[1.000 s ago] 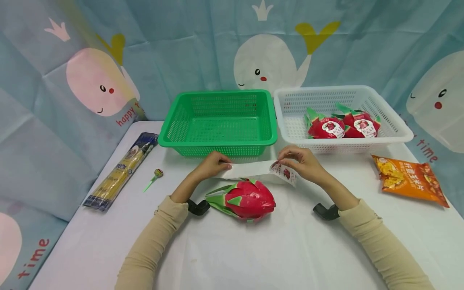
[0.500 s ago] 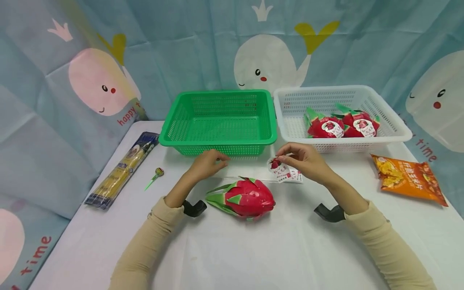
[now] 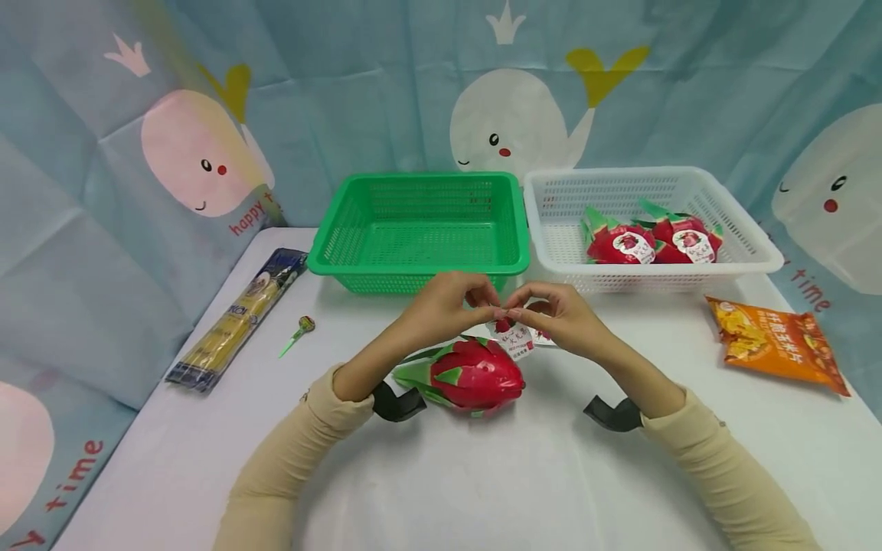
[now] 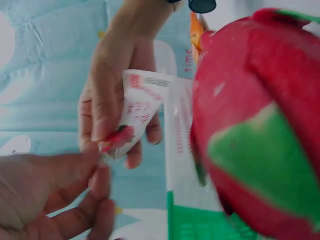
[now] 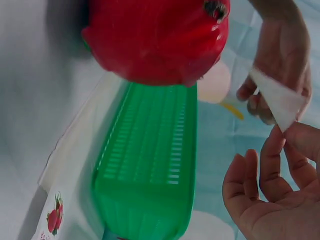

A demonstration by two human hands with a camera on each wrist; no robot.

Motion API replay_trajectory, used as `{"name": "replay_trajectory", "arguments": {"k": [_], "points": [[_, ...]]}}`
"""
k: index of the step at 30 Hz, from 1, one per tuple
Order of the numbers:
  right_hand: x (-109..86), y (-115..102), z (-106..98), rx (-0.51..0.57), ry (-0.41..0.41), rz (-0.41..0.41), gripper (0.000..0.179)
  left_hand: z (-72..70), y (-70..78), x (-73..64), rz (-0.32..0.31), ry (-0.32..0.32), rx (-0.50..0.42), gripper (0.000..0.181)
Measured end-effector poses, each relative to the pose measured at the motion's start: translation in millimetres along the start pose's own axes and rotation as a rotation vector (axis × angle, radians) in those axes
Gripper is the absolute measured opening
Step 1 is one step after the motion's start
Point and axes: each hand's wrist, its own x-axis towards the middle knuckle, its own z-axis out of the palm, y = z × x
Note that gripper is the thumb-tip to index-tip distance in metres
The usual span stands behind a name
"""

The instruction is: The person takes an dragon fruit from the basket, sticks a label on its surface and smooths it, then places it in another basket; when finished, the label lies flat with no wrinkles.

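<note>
A white sticker printed with a red dragon fruit and red writing hangs between the two hands. My left hand pinches its upper edge with thumb and fingertips. Beside it, the right hand pinches the same edge, and the fingertips of both hands nearly meet. The right wrist view shows the sticker's plain white back. Just below the hands, a red dragon fruit with green leaf tips lies on the table, leaves to the left. Behind it a sticker sheet lies partly hidden by the hands.
A green basket and a white basket stand at the back. Two labelled dragon fruits lie in the white one. At left are a noodle pack and a lollipop; an orange snack bag lies at right.
The sticker has come off the sheet in the right hand, and the sheet now lies on the table. The left hand has let go of the sheet and moved right to the sticker.
</note>
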Motion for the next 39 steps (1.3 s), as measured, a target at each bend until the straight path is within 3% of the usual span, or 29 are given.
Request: {"name": "replay_trajectory", "arguments": {"k": [3, 7, 11, 17, 22, 30, 34, 39], "points": [[-2.4, 1.2, 4.0, 0.030, 0.094, 0.038, 0.031, 4.6, -1.6, -1.9, -0.020, 0.029, -0.019, 0.008], [-9.9, 5.2, 7.0, 0.089, 0.237, 0.131, 0.039, 7.5, -4.3, -7.6, -0.081, 0.137, -0.047, 0.009], [-18.5, 7.8, 11.4, 0.104, 0.234, 0.173, 0.032, 8.8, -8.1, -15.0, -0.116, 0.223, -0.078, 0.008], [-23.5, 7.0, 18.2, 0.167, 0.240, 0.207, 0.017, 15.2, -12.9, -27.1, -0.063, 0.292, -0.150, 0.007], [-23.6, 7.1, 15.8, 0.223, 0.119, 0.244, 0.019, 27.6, -13.5, -46.9, -0.039, 0.342, -0.189, 0.005], [-21.5, 18.0, 11.7, 0.186, -0.131, 0.237, 0.017, 55.7, -6.4, -77.0, -0.106, 0.389, -0.035, 0.013], [-15.9, 24.6, 10.4, 0.168, -0.227, 0.207, 0.014, 64.1, -3.9, -82.5, -0.119, 0.403, 0.050, 0.013], [-9.0, 27.9, 10.6, 0.141, -0.259, 0.201, 0.012, 68.2, -4.3, -81.4, -0.123, 0.416, 0.174, 0.012]]}}
